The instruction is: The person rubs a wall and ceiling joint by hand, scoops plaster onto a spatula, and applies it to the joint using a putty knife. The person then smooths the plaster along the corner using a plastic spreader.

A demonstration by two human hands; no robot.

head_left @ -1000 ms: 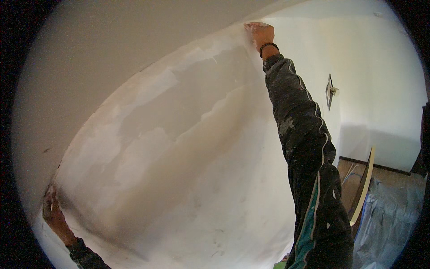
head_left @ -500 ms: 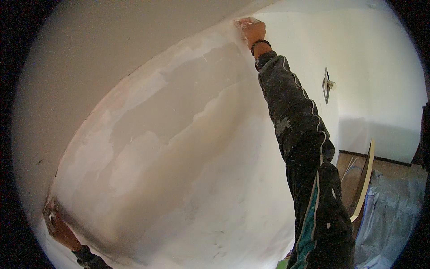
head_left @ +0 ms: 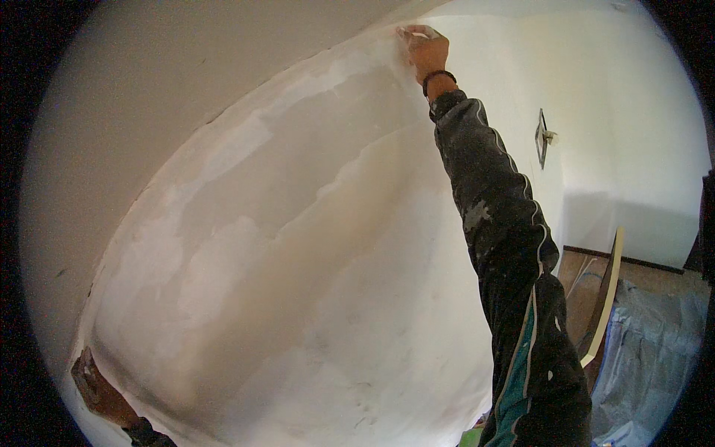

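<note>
Both arms are spread wide across a patchy plastered surface (head_left: 298,246) with white, grey and beige smears. At its top corner is my right hand (head_left: 427,52), fingers curled into a pinch against the edge. Whitish dust or plaster marks the fingers, and what they hold, if anything, is too small to make out. Far down on the left, my left hand (head_left: 104,391) is closed beside the opposite end of that edge. Its fingertips are dark and partly hidden. A plain greyish surface (head_left: 149,97) meets the plaster along the curved edge.
On the right, a flat metal-framed tool (head_left: 542,140) with a pale knob is at the white wall (head_left: 625,97). Below, a pale-edged board (head_left: 605,305) leans near bluish plastic sheeting (head_left: 652,357) on the floor. A green thing (head_left: 471,438) shows at the bottom edge.
My right hand has shifted slightly right in the picture, its fingers still bent. My left hand sits a little lower. The view has tilted slightly.
</note>
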